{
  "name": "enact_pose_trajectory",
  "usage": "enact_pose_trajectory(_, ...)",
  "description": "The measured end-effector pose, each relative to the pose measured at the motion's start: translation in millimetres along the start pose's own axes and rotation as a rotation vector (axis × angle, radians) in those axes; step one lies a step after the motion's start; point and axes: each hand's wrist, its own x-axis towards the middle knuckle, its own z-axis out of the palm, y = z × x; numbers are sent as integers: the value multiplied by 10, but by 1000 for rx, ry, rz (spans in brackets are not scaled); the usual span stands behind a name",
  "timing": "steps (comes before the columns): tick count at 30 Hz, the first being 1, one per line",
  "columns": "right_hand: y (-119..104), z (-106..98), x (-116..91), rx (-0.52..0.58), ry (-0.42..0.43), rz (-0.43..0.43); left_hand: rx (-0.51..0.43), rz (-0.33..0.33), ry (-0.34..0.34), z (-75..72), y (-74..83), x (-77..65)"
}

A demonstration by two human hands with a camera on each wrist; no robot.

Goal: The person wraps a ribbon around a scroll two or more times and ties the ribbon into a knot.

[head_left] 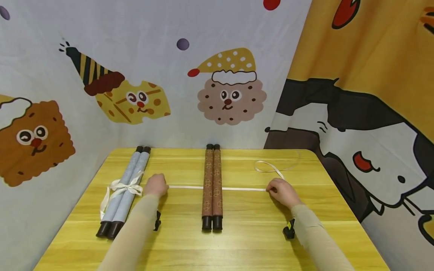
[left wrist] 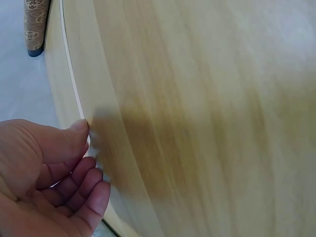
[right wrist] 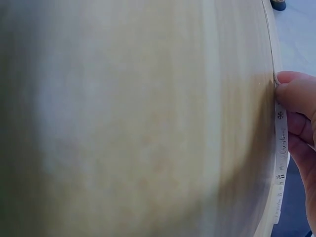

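Two brown patterned scrolls [head_left: 212, 180] with black end knobs lie side by side in the middle of the table. A narrow white ribbon [head_left: 244, 189] stretches crosswise between the hands, and the scrolls hide its middle stretch. To the left of the scrolls, my left hand [head_left: 156, 185] pinches the ribbon between thumb and fingers, also visible in the left wrist view. On the other side my right hand [head_left: 283, 192] pinches it too. Past the right fingers, printed ribbon [right wrist: 280, 148] hangs down in the right wrist view, and a loop lies farther back on the table.
At the left lie two light blue scrolls [head_left: 126, 188], tied with a cream ribbon bow [head_left: 126, 188], close to the left forearm. The yellow wood-grain table [head_left: 251, 241] ends at a cartoon-printed cloth [head_left: 183, 94] behind and a curtain [head_left: 366, 105] on the right.
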Motion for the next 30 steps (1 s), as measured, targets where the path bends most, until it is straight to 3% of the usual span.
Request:
enact_pose_trajectory(6, -14, 10, -2, 7, -3, 18, -10, -29, -14, 24, -7, 7)
enact_pose_trajectory(18, -16, 22, -10, -6, -10, 13, -86, -8, -18, 35, 11, -23)
enact_pose_trajectory(23, -19, 23, -11, -14, 6, 0, -174, -12, -13, 2, -20, -40)
enact_pose_trajectory(30, -4, 19, 2, -27, -5, -8, -200, -12, -4, -100, -82, -75)
